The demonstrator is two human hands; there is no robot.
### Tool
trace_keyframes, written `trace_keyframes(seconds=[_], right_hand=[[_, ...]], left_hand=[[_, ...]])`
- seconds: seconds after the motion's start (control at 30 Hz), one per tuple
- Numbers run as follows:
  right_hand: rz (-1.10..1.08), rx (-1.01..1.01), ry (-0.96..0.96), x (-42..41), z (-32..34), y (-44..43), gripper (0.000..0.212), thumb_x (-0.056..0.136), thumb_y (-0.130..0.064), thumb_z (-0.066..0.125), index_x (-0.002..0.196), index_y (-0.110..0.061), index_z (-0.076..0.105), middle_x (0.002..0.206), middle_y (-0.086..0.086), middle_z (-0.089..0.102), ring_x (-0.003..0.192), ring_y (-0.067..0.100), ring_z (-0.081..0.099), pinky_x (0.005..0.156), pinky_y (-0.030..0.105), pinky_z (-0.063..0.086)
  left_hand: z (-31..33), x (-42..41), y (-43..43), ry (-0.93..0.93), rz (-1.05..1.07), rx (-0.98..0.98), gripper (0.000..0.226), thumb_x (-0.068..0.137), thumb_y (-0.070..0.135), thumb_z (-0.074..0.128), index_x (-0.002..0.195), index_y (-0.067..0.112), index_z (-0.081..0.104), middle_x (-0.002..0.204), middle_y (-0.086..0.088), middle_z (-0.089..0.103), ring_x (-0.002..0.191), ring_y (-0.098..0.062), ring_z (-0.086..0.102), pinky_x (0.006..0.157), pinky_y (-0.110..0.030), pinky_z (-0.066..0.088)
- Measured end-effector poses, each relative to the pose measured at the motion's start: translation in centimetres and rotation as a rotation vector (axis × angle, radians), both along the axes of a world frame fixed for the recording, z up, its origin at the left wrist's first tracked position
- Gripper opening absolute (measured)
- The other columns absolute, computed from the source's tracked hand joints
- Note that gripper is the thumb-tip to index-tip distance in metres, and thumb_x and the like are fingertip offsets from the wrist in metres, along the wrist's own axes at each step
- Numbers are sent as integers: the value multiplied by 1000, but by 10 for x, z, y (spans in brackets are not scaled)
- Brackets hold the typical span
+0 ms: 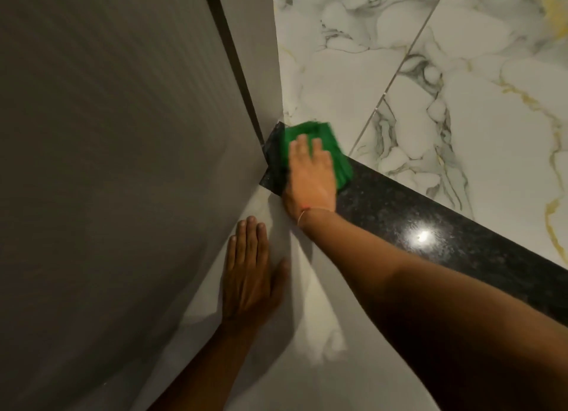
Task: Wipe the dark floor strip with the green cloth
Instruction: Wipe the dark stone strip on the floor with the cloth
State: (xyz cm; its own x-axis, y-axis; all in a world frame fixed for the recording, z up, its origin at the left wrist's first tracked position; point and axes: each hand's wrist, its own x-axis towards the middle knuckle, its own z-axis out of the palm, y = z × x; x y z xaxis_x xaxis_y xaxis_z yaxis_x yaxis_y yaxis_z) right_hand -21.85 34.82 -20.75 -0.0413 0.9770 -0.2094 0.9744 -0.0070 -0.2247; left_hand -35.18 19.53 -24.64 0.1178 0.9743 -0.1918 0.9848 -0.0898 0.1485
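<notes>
A dark speckled floor strip [430, 226] runs from the wall corner at centre down to the right edge. The green cloth [332, 152] lies on the strip's far end, close to the corner. My right hand [310, 177] presses flat on the cloth, fingers spread over it. My left hand [249, 275] rests flat on the pale floor tile, palm down, fingers together, holding nothing. It is nearer to me and left of the right hand, beside the grey wall.
A grey wall or door panel [123, 134] fills the left side, with a dark vertical gap [233, 60]. White marble-patterned tiles [430, 72] lie beyond the strip. Pale floor tile [276, 364] lies on the near side. A light glare [422, 235] shows on the strip.
</notes>
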Motion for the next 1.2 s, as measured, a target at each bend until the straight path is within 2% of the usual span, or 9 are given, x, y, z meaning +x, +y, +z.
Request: trace_keyframes(seconds=[0.13,0.23,0.33,0.43,0.53,0.7,0.87,1.03,1.2], right_hand=[[456,-65,36,50,2,-73,73,95,-23,47,157,-18,10,166,4,5,153,28,-2,124,46,1],[265,-68,-27,75,3,-68,69,98,-29,42,157,-18,9,167,6,6,153,30,-1,123,49,7],[-65,-65,18,21,10,-5,74,96,-25,44,157,-14,5,167,9,1,152,33,-2,123,48,3],[222,-43,22,12,4,-14,75,93,-16,45,158,-15,7,167,7,3,152,32,-3,123,46,1],[415,-77,20,84,3,-87,77,93,-20,48,157,-22,6,167,1,3,153,26,-5,124,46,1],[-116,-77,-19,105,4,-66,70,98,-22,43,157,-15,6,167,7,3,152,32,-2,123,47,3],[368,-117,10,161,3,-149,80,92,-17,52,157,-21,5,166,1,3,153,27,-4,123,45,2],[-296,-42,1,175,0,-133,70,96,-18,47,156,-15,12,166,7,11,152,31,5,122,43,1],[120,-93,59,199,7,-194,78,89,-6,54,156,-20,17,166,2,13,153,27,3,123,45,3]], left_hand=[[5,-5,-1,-28,-26,-9,75,100,50,25,158,3,17,168,-17,14,156,-31,12,126,-47,15],[10,-13,-1,-24,-61,-23,76,100,49,28,158,3,17,168,-16,13,156,-31,14,127,-43,10],[7,-15,0,-46,-65,-19,78,99,56,23,159,5,16,168,-13,10,157,-28,9,127,-39,3],[3,-13,-2,-42,-65,-12,80,99,56,24,159,5,14,169,-14,9,157,-29,8,127,-43,6],[7,-8,-5,-18,-127,-17,83,98,56,26,158,1,14,168,-20,9,157,-33,9,127,-48,9],[6,23,-10,-55,-245,-29,91,89,55,46,157,0,20,167,-21,12,156,-33,10,126,-51,14],[4,39,-12,-92,-307,-1,89,92,56,43,157,-1,20,168,-21,14,157,-33,9,126,-52,16],[6,73,-23,-77,-408,-35,87,96,58,34,158,1,15,168,-19,10,157,-30,3,128,-48,8],[8,103,-36,-66,-462,-58,87,96,57,33,158,-1,12,168,-21,8,157,-32,2,128,-46,3]])
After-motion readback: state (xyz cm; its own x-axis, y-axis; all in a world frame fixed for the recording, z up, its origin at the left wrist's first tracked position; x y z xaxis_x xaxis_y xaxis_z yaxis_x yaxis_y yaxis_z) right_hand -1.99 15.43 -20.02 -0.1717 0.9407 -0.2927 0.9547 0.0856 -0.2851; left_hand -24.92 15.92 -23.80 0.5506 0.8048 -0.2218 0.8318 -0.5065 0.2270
